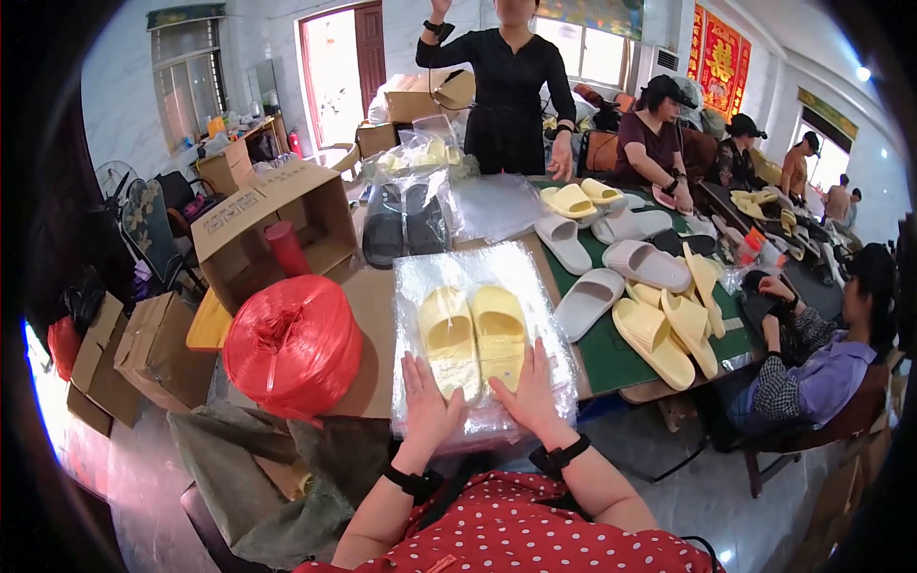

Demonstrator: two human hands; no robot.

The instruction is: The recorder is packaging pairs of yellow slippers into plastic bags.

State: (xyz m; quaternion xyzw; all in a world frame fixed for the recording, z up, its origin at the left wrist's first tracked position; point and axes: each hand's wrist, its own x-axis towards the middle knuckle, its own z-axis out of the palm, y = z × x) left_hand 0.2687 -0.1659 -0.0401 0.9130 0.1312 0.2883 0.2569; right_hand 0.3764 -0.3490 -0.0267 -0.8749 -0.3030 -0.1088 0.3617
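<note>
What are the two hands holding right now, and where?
Both hands, left and right, lie flat on the near end of the bagged yellow slippers; nothing is gripped.

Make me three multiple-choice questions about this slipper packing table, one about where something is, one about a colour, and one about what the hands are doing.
1. Where is the big red twine roll?
A. left of the bagged slippers
B. right of them
C. on a chair

2. What colour is the slipper pair in the clear bag?
A. grey
B. pale yellow
C. black

3. How are the left hand and right hand?
A. raised in the air
B. gripping scissors
C. flat on the bag

Answers: 1 A, the roll sits at the bag's left. 2 B, both slippers are pale yellow. 3 C, both palms press on the plastic at the slippers' near ends.
</note>
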